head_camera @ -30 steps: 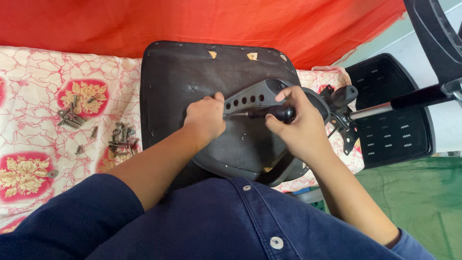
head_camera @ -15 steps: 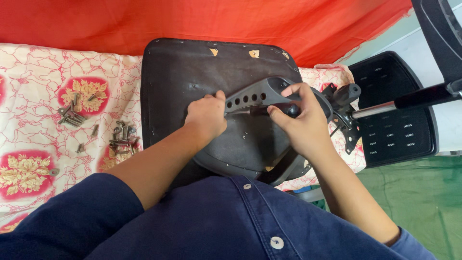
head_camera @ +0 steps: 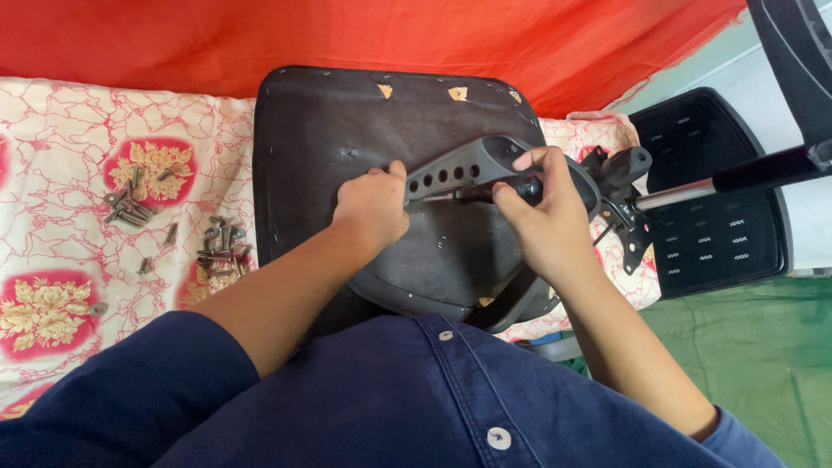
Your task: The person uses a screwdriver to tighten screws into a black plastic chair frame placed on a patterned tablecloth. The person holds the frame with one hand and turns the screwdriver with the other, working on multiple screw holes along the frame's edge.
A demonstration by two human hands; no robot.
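An upturned black chair seat (head_camera: 347,121) lies on a patterned cloth, with a grey bracket (head_camera: 472,165) pierced by a row of holes resting on its underside. My left hand (head_camera: 371,204) grips the bracket's left end. My right hand (head_camera: 542,221) is wrapped around the dark handle of a screwdriver (head_camera: 485,192), whose shaft points left under the bracket toward my left hand. A black tilt mechanism (head_camera: 620,186) sits just right of my right hand.
Two heaps of loose screws (head_camera: 221,251) and bolts (head_camera: 130,208) lie on the white and red floral cloth (head_camera: 69,147) at left. A black perforated chair back (head_camera: 711,208) and a chrome rod (head_camera: 676,195) are at right. Red fabric (head_camera: 416,35) hangs behind; green floor at lower right.
My right hand has shifted slightly on the screwdriver handle. My left hand stays on the bracket's end. The seat has not moved.
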